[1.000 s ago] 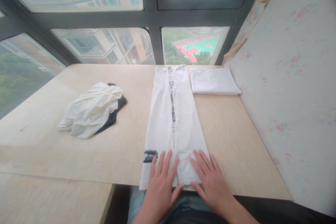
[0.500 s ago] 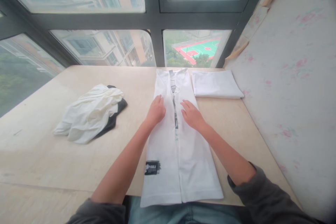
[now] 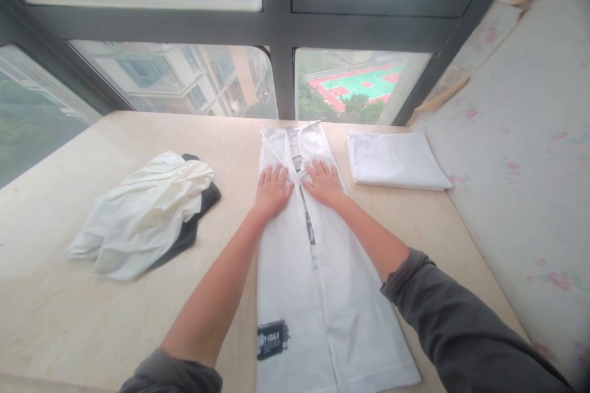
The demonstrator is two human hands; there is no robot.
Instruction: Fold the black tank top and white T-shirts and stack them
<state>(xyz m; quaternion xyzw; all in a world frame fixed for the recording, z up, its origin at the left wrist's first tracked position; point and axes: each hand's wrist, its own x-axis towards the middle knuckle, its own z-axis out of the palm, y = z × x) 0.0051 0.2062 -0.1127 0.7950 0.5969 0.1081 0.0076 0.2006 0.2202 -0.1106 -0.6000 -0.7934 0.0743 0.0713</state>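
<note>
A white garment (image 3: pixel 295 295) lies lengthwise before me, its two sides folded inward so that their edges run close together down the middle. Dark print shows in the narrow gap, and a black printed patch is near its lower left. My left hand (image 3: pixel 273 190) rests flat on the left panel near the top, fingers spread. On the right panel, at about the same height, my right hand (image 3: pixel 323 184) lies palm down with its fingers apart. Neither hand grips the cloth. The collar is just beyond both hands.
A folded white cloth (image 3: pixel 399 159) lies at the back right of the pale wooden surface (image 3: pixel 152 331). Crumpled cream and black cloth (image 3: pixel 147 215) is on the left. Windows (image 3: pixel 184 80) rise behind, and a flowered wall (image 3: pixel 525 196) stands at the right.
Both hands have moved up the garment toward the collar, and their fingers have flattened and spread. The garment's top has shifted slightly left in view, while its lower part appears nearer.
</note>
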